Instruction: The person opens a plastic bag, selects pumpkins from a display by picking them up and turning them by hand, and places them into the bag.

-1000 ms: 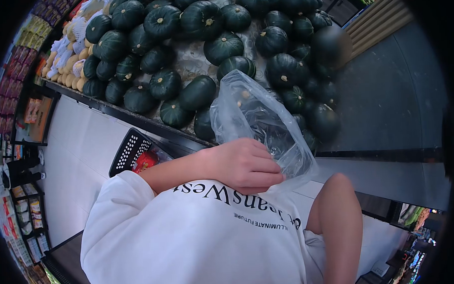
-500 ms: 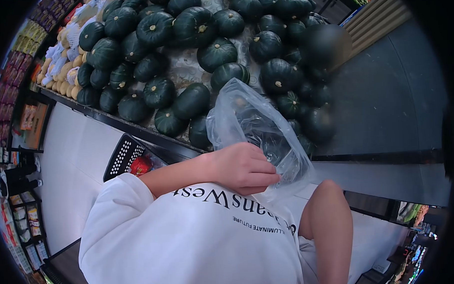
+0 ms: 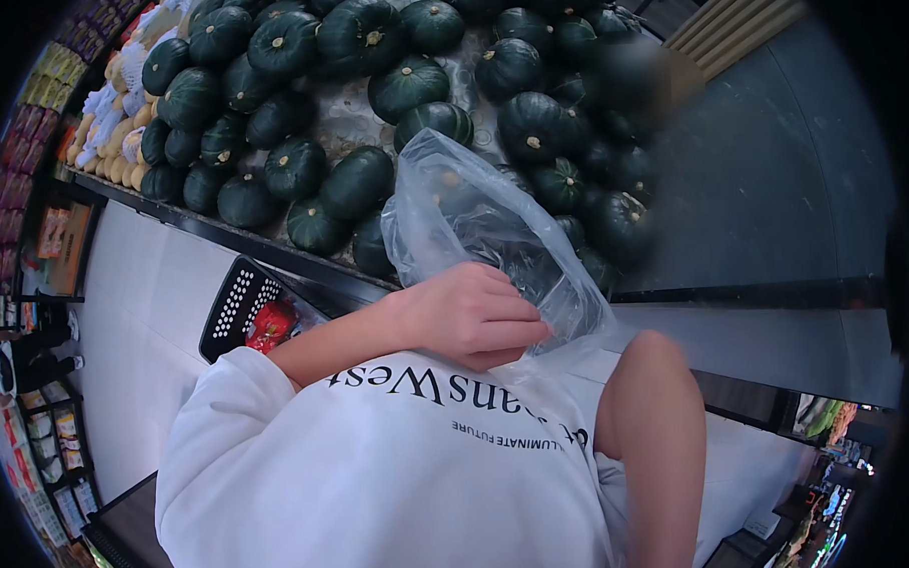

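Observation:
My left hand [image 3: 476, 318] is closed round the rim of a clear plastic bag [image 3: 564, 270], its fingers pinched together in front of my white shirt. The bag hangs with its mouth spread wide, and no item can be made out inside it. Just beyond it lie dark green pumpkins [image 3: 358, 182], some of them behind the bag's film. On the right side my bent right arm [image 3: 655, 427] shows its elbow, but the right hand is out of sight.
A display stand [image 3: 243, 236] holds the pumpkins, with pale yellow fruit [image 3: 119, 140] in white foam nets at its left end. Below its edge is a black basket [image 3: 233, 302] with a red package [image 3: 271, 325]. A person [image 3: 32, 359] stands at far left beside shelves.
The stand and pumpkins have shifted left in view. My left hand and the bag have moved slightly left and up, the grip unchanged.

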A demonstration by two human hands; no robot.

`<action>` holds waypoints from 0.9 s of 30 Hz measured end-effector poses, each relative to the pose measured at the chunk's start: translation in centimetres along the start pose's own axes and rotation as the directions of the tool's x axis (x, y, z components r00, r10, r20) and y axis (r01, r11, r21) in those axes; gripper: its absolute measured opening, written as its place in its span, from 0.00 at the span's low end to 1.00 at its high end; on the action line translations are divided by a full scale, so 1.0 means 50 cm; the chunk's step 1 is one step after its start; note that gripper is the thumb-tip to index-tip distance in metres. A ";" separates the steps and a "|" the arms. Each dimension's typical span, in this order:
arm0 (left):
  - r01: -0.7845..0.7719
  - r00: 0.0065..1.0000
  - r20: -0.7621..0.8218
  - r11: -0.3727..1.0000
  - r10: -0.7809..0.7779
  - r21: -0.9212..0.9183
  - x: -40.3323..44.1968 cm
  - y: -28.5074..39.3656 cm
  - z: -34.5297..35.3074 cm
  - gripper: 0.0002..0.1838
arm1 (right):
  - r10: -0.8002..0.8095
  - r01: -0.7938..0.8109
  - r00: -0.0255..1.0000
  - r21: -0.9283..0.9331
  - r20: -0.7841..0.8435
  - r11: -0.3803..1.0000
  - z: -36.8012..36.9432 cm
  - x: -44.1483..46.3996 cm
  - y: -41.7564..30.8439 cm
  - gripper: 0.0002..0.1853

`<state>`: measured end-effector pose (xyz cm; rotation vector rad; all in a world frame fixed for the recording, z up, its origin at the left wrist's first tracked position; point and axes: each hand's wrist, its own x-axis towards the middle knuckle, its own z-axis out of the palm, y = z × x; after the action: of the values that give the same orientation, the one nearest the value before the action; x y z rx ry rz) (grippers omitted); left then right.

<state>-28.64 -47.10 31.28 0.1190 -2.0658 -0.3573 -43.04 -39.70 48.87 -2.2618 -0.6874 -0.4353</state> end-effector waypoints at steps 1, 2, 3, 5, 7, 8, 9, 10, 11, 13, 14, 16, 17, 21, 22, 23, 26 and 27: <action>0.009 1.000 0.009 1.000 -0.009 0.008 0.000 0.002 -0.001 0.16 | -0.008 0.008 1.000 0.012 -0.012 1.000 0.001 -0.002 -0.002 0.08; 0.015 1.000 0.018 1.000 -0.016 0.019 0.002 0.002 -0.002 0.16 | -0.015 0.015 1.000 0.029 -0.022 0.999 0.002 -0.004 -0.003 0.08; 0.013 1.000 0.023 0.999 -0.014 0.035 0.003 0.002 -0.002 0.16 | -0.034 0.036 0.999 0.057 -0.037 0.998 0.003 -0.005 -0.010 0.08; 0.024 0.999 0.033 0.998 -0.026 0.060 -0.002 0.010 0.000 0.16 | -0.117 0.133 0.987 0.165 -0.106 0.977 0.002 -0.014 -0.024 0.09; 0.039 0.999 0.025 0.996 -0.041 0.080 -0.004 0.010 0.001 0.15 | -0.272 0.350 0.929 0.361 -0.249 0.864 0.003 -0.027 -0.040 0.09; 0.039 0.999 0.025 0.996 -0.041 0.085 -0.001 0.007 0.003 0.15 | -0.355 0.480 0.871 0.435 -0.339 0.762 0.002 -0.035 -0.049 0.09; 0.053 0.998 0.009 0.993 -0.055 0.106 0.006 0.004 0.005 0.15 | -0.427 0.596 0.800 0.467 -0.422 0.654 0.002 -0.043 -0.054 0.09; 0.066 0.998 -0.002 0.990 -0.067 0.123 0.013 0.002 0.006 0.14 | -0.470 0.678 0.732 0.458 -0.494 0.575 -0.004 -0.057 -0.054 0.09; 0.082 0.997 -0.014 0.987 -0.081 0.136 0.019 0.003 0.009 0.14 | -0.496 0.739 0.669 0.422 -0.554 0.525 -0.009 -0.079 -0.048 0.09; 0.215 0.958 0.147 0.954 -0.248 0.210 0.011 0.016 -0.011 0.11 | -0.455 0.782 0.598 0.355 -0.660 0.512 -0.021 -0.132 -0.010 0.10; 0.268 0.920 0.218 0.927 -0.327 0.262 0.008 0.020 -0.019 0.09 | -0.320 0.769 0.568 0.349 -0.758 0.536 -0.005 -0.158 0.011 0.12; 0.293 0.883 0.281 0.909 -0.376 0.297 0.004 0.026 -0.021 0.07 | 0.026 0.633 0.582 0.472 -0.813 0.614 0.027 -0.216 0.072 0.11; 0.303 0.863 0.307 0.898 -0.401 0.320 0.003 0.026 -0.021 0.06 | 0.203 0.475 0.557 0.509 -0.805 0.718 0.061 -0.240 0.112 0.09; 0.445 0.718 0.467 0.856 -0.516 0.263 -0.004 0.043 -0.041 0.06 | 0.694 -0.746 0.165 0.372 -0.701 0.553 0.138 -0.219 0.178 0.10; 0.500 0.651 0.514 0.825 -0.558 0.262 -0.010 0.043 -0.049 0.06 | 0.647 -0.823 0.137 0.277 -0.750 0.496 0.164 -0.234 0.210 0.12; 0.554 0.581 0.555 0.789 -0.596 0.267 -0.015 0.042 -0.056 0.07 | 0.597 -0.889 0.120 0.181 -0.793 0.421 0.184 -0.252 0.235 0.14; 0.626 0.544 0.549 0.742 -0.635 0.238 -0.015 0.048 -0.080 0.07 | 0.609 -0.958 0.110 0.081 -0.785 0.277 0.206 -0.271 0.259 0.25; 0.605 0.637 0.461 0.771 -0.618 0.198 -0.011 0.049 -0.079 0.08 | 0.621 -0.961 0.110 0.078 -0.776 0.267 0.208 -0.269 0.262 0.26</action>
<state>-24.82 -45.46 33.38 0.8508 -2.5061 -0.8593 -45.00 -44.66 28.10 -2.1659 1.2915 -0.8194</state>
